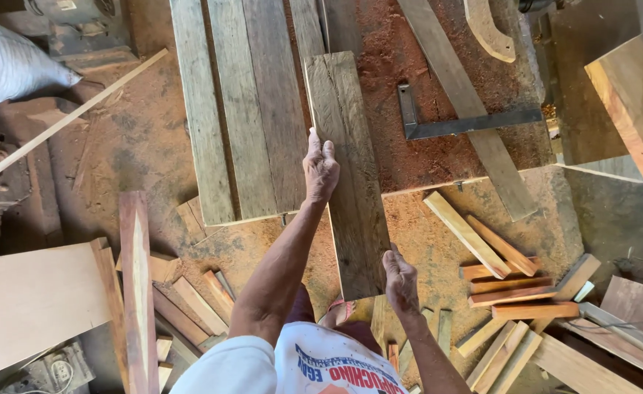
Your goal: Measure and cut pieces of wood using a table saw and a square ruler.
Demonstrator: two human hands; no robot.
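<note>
Two hands grip one weathered grey plank [347, 175]: the left hand [320, 169] is closed over its left edge midway up, and the right hand [400, 279] is wrapped around its near right corner. The plank's far end lies on the sawdust-covered desk [424, 157], beside three similar boards [241, 109]; its near end overhangs the floor. A steel square [453, 125] rests to the right. Reddish offcuts [515, 292] litter the floor. A grey sack [8, 66] at top left is cut off.
</note>
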